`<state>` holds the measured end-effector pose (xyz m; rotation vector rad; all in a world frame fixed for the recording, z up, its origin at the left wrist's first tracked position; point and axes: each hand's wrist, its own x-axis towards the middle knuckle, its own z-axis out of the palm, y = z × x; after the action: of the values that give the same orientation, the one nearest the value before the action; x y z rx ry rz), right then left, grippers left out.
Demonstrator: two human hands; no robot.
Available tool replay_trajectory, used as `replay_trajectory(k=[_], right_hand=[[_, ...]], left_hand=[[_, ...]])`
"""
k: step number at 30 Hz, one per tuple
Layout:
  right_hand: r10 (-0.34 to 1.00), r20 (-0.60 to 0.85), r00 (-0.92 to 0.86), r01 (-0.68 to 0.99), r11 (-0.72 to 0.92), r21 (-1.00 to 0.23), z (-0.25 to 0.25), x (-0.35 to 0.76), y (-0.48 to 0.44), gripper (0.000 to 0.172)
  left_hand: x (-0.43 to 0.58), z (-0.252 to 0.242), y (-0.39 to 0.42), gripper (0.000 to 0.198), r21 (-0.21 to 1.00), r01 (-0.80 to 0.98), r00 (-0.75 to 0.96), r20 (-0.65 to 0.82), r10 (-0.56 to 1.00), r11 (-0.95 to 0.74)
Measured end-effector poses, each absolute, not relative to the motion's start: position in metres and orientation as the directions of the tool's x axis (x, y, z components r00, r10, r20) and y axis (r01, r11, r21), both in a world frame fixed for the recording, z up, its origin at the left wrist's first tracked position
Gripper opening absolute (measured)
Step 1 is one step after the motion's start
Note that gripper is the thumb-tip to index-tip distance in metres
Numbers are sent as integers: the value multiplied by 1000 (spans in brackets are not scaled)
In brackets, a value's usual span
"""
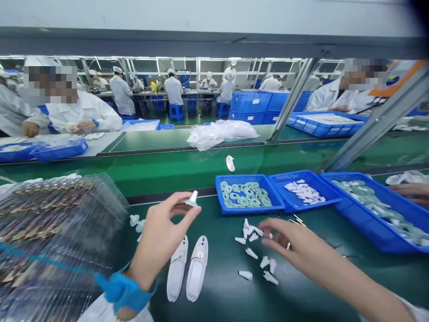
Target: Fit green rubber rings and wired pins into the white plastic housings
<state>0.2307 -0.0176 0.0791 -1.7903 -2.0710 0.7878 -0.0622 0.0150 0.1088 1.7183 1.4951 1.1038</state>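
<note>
My left hand point(164, 232), with a blue band at the wrist, pinches a small white cone-shaped plastic piece with a wide flange point(192, 199) between thumb and fingertip. Below it, two long white plastic housings point(197, 270) lie side by side on the green work surface. My right hand point(284, 237) is low over a loose group of small white tapered plastic pieces point(251, 253). Its thumb and fingers are apart, slightly blurred, with a white piece showing near the fingertips. Several translucent round pieces point(134, 220) lie left of my left hand.
Blue trays hold pale green rings point(250, 211) and small white pieces point(295, 208); a longer blue tray point(375, 232) stands at right. Stacked clear trays with wired parts point(97, 214) fill the left. Another person's hand point(412, 190) shows at the right edge. Metal posts point(296, 98) rise beyond.
</note>
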Motion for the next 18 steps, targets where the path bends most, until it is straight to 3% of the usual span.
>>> replay_trajectory(k=[3,7,10,13,18], right_hand=[[983,-168,-76,867,-18,-498,47,282,-43,29],[965,-170,199,851,-256,-458,10,313,-60,37],[940,-153,306,838,-342,-426,0,309,-60,35],[927,-146,345,824,-374,-425,0,302,-56,28],[915,-149,374,784,-398,-477,19,313,-55,34]], left_hand=[[-64,137,17,39,861,463,18,228,974,-210],[-59,164,18,29,855,449,4,290,957,-260],[-53,173,22,26,880,404,-52,295,954,-250],[-51,171,30,29,893,395,-69,262,963,-215],[-58,148,45,36,930,355,39,89,995,-97]])
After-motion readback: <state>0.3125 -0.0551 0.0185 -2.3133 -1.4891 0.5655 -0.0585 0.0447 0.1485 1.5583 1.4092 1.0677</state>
